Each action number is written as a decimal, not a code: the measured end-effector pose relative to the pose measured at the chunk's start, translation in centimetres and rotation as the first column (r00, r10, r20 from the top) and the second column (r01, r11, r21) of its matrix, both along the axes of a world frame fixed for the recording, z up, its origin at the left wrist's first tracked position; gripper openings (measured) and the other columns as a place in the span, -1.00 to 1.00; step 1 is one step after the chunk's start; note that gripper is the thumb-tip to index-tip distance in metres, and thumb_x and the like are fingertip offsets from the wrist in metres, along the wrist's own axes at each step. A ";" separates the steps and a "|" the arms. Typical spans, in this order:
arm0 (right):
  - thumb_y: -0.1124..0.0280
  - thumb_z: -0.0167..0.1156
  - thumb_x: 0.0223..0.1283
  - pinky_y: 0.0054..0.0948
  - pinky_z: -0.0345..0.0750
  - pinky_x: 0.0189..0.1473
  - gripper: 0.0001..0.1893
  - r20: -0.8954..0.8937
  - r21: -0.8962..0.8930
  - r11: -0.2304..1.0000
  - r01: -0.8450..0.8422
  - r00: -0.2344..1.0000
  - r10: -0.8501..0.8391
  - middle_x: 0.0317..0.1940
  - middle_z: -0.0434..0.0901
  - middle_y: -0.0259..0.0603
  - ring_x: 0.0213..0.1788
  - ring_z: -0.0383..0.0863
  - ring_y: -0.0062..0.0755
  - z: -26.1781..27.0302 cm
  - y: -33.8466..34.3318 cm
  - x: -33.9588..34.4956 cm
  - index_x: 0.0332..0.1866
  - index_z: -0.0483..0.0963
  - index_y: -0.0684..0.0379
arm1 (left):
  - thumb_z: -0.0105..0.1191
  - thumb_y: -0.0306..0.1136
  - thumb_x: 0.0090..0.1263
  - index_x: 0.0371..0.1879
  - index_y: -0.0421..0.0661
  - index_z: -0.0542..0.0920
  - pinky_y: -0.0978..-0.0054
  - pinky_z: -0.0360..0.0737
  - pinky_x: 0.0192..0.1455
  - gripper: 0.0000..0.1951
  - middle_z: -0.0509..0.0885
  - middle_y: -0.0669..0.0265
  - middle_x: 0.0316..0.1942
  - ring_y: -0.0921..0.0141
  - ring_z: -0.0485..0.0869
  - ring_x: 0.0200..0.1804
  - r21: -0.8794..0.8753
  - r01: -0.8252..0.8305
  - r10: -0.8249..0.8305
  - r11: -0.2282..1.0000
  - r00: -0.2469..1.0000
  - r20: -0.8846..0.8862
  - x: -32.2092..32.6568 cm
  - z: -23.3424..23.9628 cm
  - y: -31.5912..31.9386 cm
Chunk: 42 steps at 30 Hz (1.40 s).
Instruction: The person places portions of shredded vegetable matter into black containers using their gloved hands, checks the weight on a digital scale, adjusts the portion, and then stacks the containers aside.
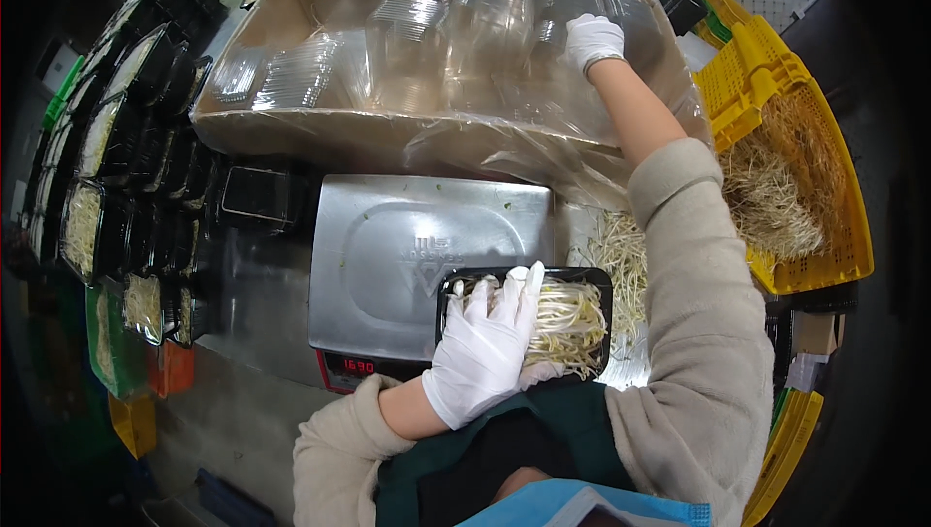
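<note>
A black plastic tray (607, 294) full of bean sprouts (571, 320) is by my body, over the lower right of a steel scale platform (378, 258). My left hand (480, 349), in a white glove, lies across the sprouts with its fingers spread over them and its thumb side by the near rim. My right hand (595, 43), also gloved, reaches into a plastic-lined cardboard box (327, 127) and rests at the stacked clear plastic lids (560, 11); its fingertips are partly hidden. The scale's red display (358, 366) is lit.
Stacked packed trays of sprouts (84, 229) rise at the left, beside an empty-looking black tray (256, 194). Loose sprouts (618, 272) lie right of the scale. A yellow perforated crate (847, 236) holding sprouts stands at the right.
</note>
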State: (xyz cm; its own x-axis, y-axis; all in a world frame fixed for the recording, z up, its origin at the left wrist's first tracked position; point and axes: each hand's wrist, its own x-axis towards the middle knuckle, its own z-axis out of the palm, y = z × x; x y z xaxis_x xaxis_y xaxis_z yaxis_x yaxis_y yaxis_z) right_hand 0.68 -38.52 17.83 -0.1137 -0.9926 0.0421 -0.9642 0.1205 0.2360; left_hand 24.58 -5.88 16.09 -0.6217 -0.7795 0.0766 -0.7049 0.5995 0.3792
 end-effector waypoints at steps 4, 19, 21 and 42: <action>0.22 0.20 0.14 -0.20 0.59 0.08 -0.67 -0.026 -0.071 0.990 -0.126 0.992 0.124 -0.01 0.66 -0.01 0.07 0.66 -0.06 0.0 1.9 -3.3 -0.03 0.60 0.16 | 0.15 0.31 0.12 0.46 -0.28 0.11 -0.05 0.28 0.29 0.08 0.39 -0.08 0.27 -0.05 0.42 0.19 0.027 0.024 -0.023 0.999 0.998 -0.052 0.0 0.3 0.1; 0.22 0.45 0.06 -0.43 0.58 0.00 -0.31 0.867 -0.498 0.866 0.050 0.061 0.495 -0.14 0.68 -0.22 -0.13 0.66 -0.52 10.7 31.7 0.0 0.31 0.39 0.20 | 0.35 -0.32 0.17 0.54 -0.13 -0.14 0.21 0.09 0.51 0.06 0.00 0.01 0.51 0.12 0.13 0.48 0.018 -0.087 0.049 0.996 0.376 -0.925 3.6 1.7 -0.7; 0.23 0.42 0.12 -0.42 0.51 0.18 -0.26 0.907 -0.404 0.904 -0.143 -0.189 0.376 0.19 0.50 -0.08 0.10 0.57 -0.43 6.9 33.9 1.3 0.36 0.28 0.29 | 0.26 -0.45 0.27 0.53 -0.14 -0.08 0.30 0.33 0.42 -0.08 0.21 0.07 0.41 0.20 0.37 0.34 0.259 0.172 0.232 0.950 0.163 -0.959 3.9 3.4 0.1; 0.53 0.01 0.45 -0.49 0.55 0.18 -0.63 0.744 -0.551 0.783 0.287 -0.256 0.617 0.26 0.48 -0.09 0.22 0.55 -0.40 1.9 37.0 7.5 0.31 0.37 0.35 | 0.09 0.36 0.23 0.39 -0.17 0.19 0.11 0.64 0.15 -0.05 0.49 -0.02 0.13 0.17 0.60 0.11 0.579 0.316 0.616 0.751 -0.020 -0.788 6.6 1.7 8.3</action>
State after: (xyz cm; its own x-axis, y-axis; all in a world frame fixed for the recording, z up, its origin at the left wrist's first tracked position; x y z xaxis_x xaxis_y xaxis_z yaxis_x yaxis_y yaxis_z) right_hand 8.14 -1.53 19.72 -0.2950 -0.8447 0.4466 0.0633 -0.4836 -0.8730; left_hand 31.20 2.38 17.77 -0.1617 -0.9866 0.0222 0.5631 -0.0737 0.8231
